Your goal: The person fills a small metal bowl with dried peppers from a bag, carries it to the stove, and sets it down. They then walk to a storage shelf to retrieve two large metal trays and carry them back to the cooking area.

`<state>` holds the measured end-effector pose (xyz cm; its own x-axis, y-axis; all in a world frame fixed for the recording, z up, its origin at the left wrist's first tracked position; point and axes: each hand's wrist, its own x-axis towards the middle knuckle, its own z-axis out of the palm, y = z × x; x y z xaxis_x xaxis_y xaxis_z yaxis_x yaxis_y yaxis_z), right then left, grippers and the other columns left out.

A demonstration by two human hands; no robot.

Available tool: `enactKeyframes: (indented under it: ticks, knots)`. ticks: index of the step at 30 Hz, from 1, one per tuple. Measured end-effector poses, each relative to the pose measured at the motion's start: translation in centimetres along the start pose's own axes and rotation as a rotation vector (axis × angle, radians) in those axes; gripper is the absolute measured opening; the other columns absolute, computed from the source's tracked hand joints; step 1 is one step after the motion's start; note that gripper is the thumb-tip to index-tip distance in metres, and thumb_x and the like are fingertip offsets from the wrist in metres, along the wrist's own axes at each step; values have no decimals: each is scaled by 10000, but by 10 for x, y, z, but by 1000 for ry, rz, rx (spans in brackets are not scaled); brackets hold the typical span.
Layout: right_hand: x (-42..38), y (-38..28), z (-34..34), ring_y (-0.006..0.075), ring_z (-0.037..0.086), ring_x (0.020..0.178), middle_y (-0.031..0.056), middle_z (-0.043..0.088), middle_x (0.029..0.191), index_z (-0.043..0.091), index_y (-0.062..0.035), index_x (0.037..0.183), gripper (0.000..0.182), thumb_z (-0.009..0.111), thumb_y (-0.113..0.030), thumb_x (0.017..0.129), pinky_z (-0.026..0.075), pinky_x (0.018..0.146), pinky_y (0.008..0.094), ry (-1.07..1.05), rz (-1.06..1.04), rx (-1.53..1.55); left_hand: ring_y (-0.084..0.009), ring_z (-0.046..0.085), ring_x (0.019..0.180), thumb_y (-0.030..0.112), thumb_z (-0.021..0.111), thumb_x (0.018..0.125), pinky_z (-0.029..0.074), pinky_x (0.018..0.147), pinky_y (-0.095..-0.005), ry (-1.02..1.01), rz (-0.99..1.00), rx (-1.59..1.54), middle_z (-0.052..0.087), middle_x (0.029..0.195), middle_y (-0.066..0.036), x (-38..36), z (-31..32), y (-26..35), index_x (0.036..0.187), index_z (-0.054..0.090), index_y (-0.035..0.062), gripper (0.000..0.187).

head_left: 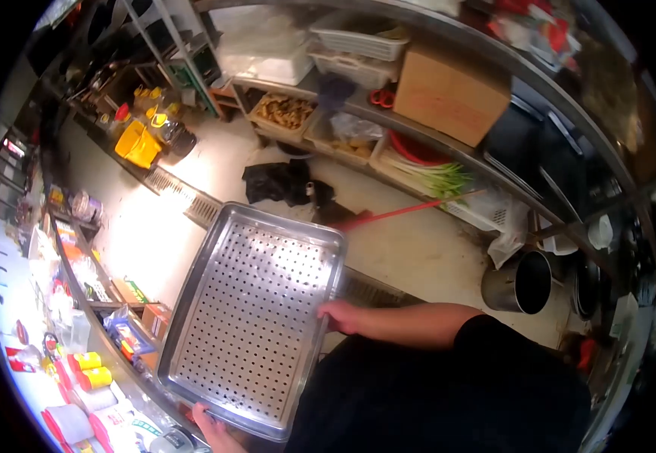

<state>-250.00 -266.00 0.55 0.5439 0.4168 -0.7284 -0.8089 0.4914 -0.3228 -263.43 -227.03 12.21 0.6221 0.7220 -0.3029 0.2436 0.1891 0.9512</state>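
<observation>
A large perforated metal tray is held out in front of me, tilted in view, its holed surface showing and nothing lying on it. My right hand grips its rim at the side closest to my body, fingers closed. At the tray's lower corner, my left hand is closed on the rim, with part of the fingers hidden beneath the metal. The tray is off the floor, between a counter and the storage shelves.
Left, a counter carries jars and yellow-lidded containers. Shelves hold a cardboard box, green onions and baskets. On the floor are a black bag, a red-handled broom, a metal pot, a yellow bucket and a drain grate.
</observation>
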Motion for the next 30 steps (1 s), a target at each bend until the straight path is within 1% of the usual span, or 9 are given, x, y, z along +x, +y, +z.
enactKeyframes:
  ticks: [6,9,12,18,21,23,25,29,30]
  knots:
    - [93,-28,103,201,566,737,49,565,770,571,-62,815,167,576,-80,649,490,693,411,-15,119,-50,-254,529,810,134,506,575,456,736,-354,103,-110,-11,525,848,-89,65,-14,32,868,494,27,312]
    - [159,-43,139,205,574,710,55,566,766,578,-59,808,167,577,-78,642,502,660,379,-24,143,-74,-254,526,819,137,510,579,452,741,-354,166,-104,10,523,857,-93,107,-2,50,872,488,31,312]
    - [253,-61,189,202,572,646,57,566,751,579,-54,786,156,574,-74,632,499,574,335,-10,238,-117,-254,523,829,140,514,583,448,746,-354,211,-97,34,520,866,-96,169,19,74,876,482,35,312]
    - [344,-136,332,202,552,569,67,562,722,573,-40,772,154,574,-78,623,468,479,310,-60,281,-305,-254,517,848,147,522,591,439,756,-355,270,-124,11,515,884,-104,285,55,131,884,471,44,314]
    - [391,-161,384,178,544,634,59,570,753,566,-49,794,147,577,-105,659,452,534,278,-66,301,-368,-255,515,857,150,526,595,435,761,-355,249,-124,-104,513,893,-107,344,48,145,888,465,48,315]
    - [433,-175,418,181,557,715,57,576,799,568,-45,849,180,585,-97,678,473,610,300,-151,343,-330,-255,513,863,152,529,598,433,765,-356,193,-113,-198,511,899,-110,392,43,152,890,462,50,316]
    - [484,-196,446,230,576,787,91,581,843,577,-18,916,222,567,-30,695,495,706,354,-132,393,-288,-255,511,870,154,532,601,430,768,-356,114,-109,-257,509,905,-112,444,54,166,893,458,53,318]
    - [597,-252,483,250,575,797,116,582,878,570,3,924,220,547,-3,705,490,719,377,-190,306,-332,-255,508,879,157,536,605,426,773,-356,-16,-118,-316,507,915,-116,570,87,180,897,452,57,320]
    - [614,-274,516,257,572,812,124,582,892,567,10,927,221,544,1,707,483,735,388,-191,370,-276,-266,500,892,175,542,634,416,786,-360,80,242,120,501,929,-125,611,67,149,904,441,53,314]
